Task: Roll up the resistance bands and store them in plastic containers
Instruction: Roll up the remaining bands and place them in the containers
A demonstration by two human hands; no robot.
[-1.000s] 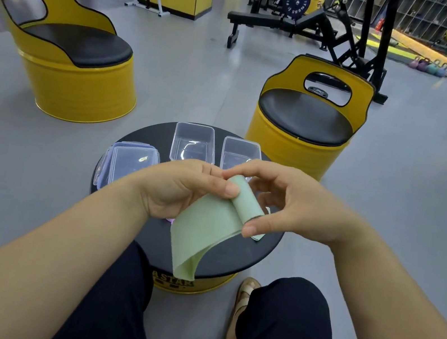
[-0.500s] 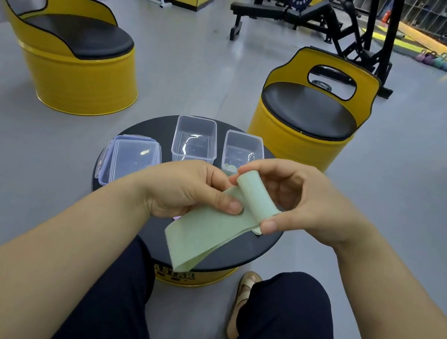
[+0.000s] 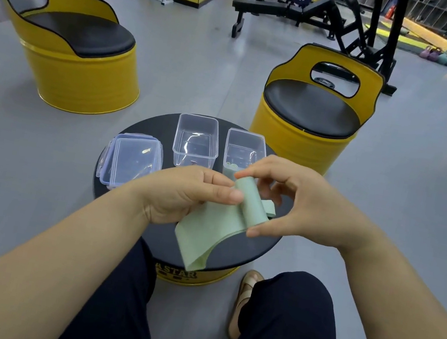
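Green resistance band: half-rolled above round counter; left hand and right hand fingers pinching it.

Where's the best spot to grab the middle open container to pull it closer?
Pinch the middle container's near short wall from above, thumb inside. It stands upright and lidless, that wall faces you, and the right container crowds one long side.

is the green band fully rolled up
Partly: green band is rolled at top in the right hand; its flat tail hangs loose.
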